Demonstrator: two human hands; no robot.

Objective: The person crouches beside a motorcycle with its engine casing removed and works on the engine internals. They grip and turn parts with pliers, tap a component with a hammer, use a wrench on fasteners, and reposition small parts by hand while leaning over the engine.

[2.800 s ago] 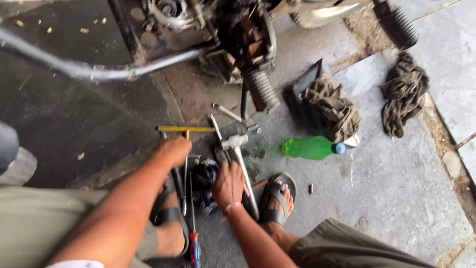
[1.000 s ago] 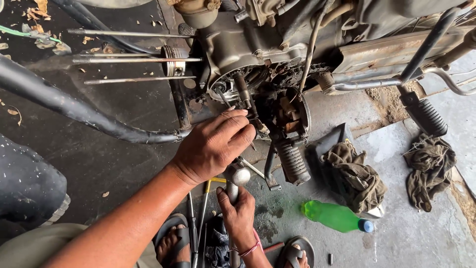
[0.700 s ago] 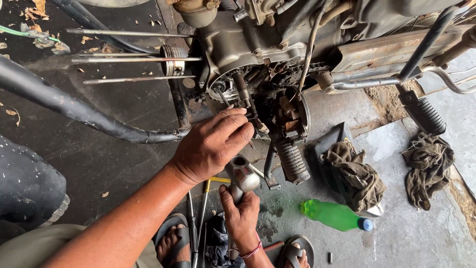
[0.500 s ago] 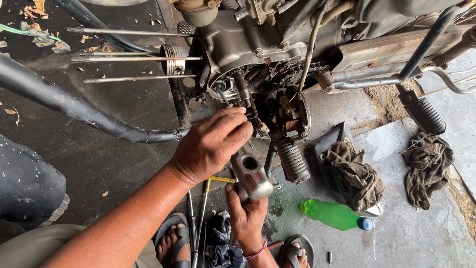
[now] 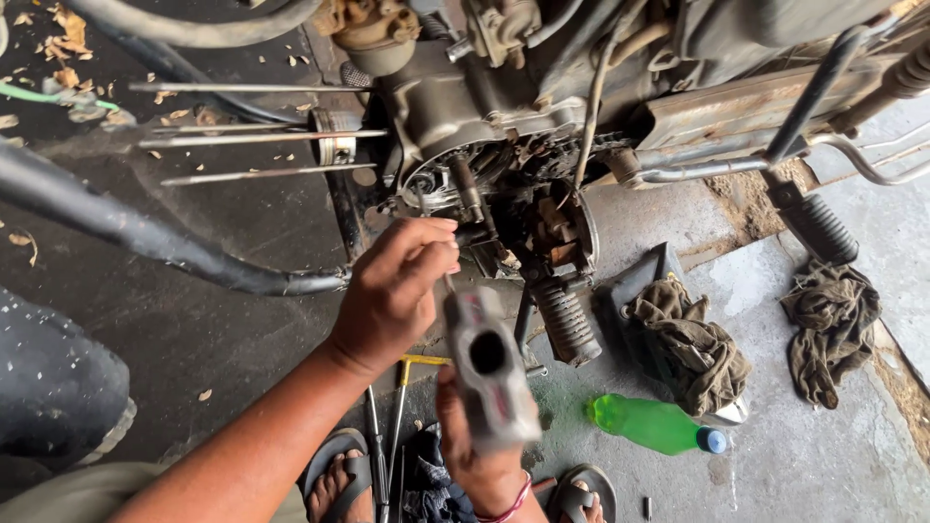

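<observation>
Left hand (image 5: 392, 295) fingers pinched on a thin pin at the engine (image 5: 484, 165) | right hand (image 5: 480, 455) gripping the raised hammer (image 5: 489, 368), near centre | strike squarely, keep your fingers clear.

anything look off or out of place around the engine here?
A few things. The green bottle lies on its side on the concrete, with no spill visible. Two dirty rags are dumped in heaps near the footpeg. The engine side is open, its internals exposed. The right hand holds a blurred hammer.
</observation>
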